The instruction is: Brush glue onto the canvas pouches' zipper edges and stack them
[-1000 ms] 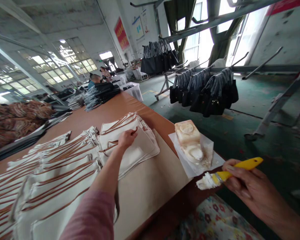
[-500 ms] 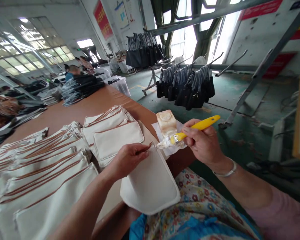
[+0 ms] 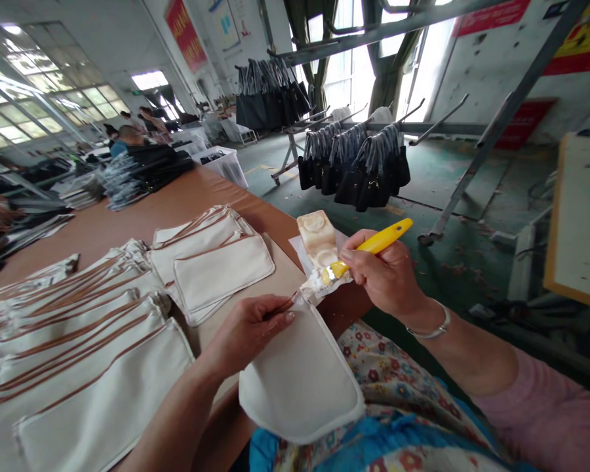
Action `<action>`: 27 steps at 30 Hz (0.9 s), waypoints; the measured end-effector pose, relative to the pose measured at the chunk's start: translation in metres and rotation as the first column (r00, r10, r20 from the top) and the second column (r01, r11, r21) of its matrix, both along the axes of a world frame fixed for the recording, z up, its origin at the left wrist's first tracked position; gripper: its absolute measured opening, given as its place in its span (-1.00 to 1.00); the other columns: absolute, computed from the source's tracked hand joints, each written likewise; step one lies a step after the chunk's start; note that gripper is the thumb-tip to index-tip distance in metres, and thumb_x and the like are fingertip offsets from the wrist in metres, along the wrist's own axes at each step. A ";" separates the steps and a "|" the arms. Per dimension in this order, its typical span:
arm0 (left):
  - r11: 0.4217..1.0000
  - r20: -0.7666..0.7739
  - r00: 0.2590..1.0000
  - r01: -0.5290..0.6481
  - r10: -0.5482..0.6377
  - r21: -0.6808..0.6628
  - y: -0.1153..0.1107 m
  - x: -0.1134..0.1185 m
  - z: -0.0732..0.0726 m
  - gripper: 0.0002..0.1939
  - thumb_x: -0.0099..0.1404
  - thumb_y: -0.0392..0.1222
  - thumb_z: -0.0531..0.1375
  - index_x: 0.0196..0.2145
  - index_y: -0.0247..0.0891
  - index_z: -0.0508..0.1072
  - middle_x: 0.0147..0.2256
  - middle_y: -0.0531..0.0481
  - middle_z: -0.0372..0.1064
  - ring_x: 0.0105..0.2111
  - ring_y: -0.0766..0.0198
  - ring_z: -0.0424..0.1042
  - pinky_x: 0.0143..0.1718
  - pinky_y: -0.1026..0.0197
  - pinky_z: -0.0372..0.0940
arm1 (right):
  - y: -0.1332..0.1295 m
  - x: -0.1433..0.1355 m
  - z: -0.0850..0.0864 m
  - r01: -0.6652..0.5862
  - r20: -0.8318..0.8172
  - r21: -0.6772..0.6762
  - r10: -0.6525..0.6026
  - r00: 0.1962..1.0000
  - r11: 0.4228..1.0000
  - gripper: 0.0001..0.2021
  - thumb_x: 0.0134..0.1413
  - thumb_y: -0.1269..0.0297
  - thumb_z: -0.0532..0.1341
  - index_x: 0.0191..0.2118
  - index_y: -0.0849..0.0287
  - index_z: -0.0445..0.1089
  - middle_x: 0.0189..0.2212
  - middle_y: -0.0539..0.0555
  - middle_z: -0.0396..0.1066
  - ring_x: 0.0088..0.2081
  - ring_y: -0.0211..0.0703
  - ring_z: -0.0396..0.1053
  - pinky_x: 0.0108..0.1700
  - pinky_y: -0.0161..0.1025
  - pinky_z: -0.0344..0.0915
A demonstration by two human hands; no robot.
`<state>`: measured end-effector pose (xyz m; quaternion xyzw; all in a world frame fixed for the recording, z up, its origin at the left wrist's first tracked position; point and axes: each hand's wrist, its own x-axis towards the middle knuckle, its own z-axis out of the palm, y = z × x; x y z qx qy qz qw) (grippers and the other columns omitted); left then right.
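Observation:
My left hand [image 3: 248,331] pinches the upper corner of a cream pouch piece [image 3: 299,373], whose rounded lower end hangs over my lap. A brown edge shows at the pinched corner. In my right hand [image 3: 386,272] is a yellow-handled paintbrush [image 3: 381,237], its bristles coated in thick white paste. The bristle tip is at the pinched corner; whether it presses on it I cannot tell. Just behind the brush, a stained, paste-smeared plastic container [image 3: 317,231] rests on a white sheet [image 3: 302,252] at the table edge.
Stacks of cream pouches with brown trim [image 3: 221,272] cover the left of the brown table [image 3: 216,187]. Black bags [image 3: 373,170] hang from a metal rack [image 3: 465,190] beyond. A wooden-edged table [image 3: 580,223] stands at right. Several people are in the far background.
The brush tip has come closer to the pinched corner of the pouch piece. Both hands keep their holds. The whole view has shifted slightly, with the background moving left.

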<state>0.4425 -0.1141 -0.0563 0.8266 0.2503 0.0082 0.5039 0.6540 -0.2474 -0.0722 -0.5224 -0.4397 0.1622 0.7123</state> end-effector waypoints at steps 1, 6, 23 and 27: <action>0.999 0.007 1.000 -0.009 0.009 0.031 -0.001 0.000 0.000 -0.67 0.36 0.03 0.17 -0.15 -0.25 0.58 -0.27 0.00 0.52 -0.32 0.27 0.42 -0.32 0.34 0.30 | -0.001 -0.001 -0.001 -0.021 0.008 -0.011 0.021 1.000 1.000 -0.83 0.22 0.21 0.25 -0.35 0.16 0.42 -0.67 -0.12 0.20 -0.63 -0.30 0.14 -0.53 -0.30 0.13; 0.937 0.112 0.993 -0.012 -0.029 0.350 -0.014 -0.008 0.002 -0.78 0.39 -0.08 0.17 -0.22 -0.23 0.58 -0.35 0.01 0.48 -0.36 0.34 0.42 -0.32 0.36 0.26 | 0.002 0.008 -0.008 0.068 0.025 -0.014 -0.068 0.997 0.998 -0.86 0.19 0.24 0.25 -0.35 0.17 0.43 -0.66 -0.11 0.22 -0.61 -0.30 0.14 -0.53 -0.30 0.10; 0.840 0.164 0.979 0.015 -0.123 0.543 -0.013 -0.009 0.011 -0.85 0.33 -0.13 0.26 -0.33 -0.24 0.58 -0.45 0.04 0.43 -0.46 0.40 0.40 -0.43 0.37 0.23 | 0.018 0.023 0.002 -0.351 -0.615 0.047 0.304 0.727 0.935 -0.87 -0.11 0.36 0.32 -0.48 0.19 0.33 -0.81 -0.18 0.12 -0.79 -0.47 -0.15 -0.70 -0.41 -0.16; 0.870 0.194 0.970 0.032 -0.146 0.493 -0.005 -0.001 0.018 -0.78 0.31 -0.07 0.28 -0.36 -0.27 0.59 -0.48 0.01 0.42 -0.50 0.38 0.37 -0.47 0.35 0.19 | 0.017 0.011 0.003 -0.419 -0.639 0.035 0.343 0.689 0.907 -0.85 -0.11 0.35 0.35 -0.46 0.20 0.34 -0.79 -0.17 0.15 -0.78 -0.47 -0.12 -0.69 -0.42 -0.17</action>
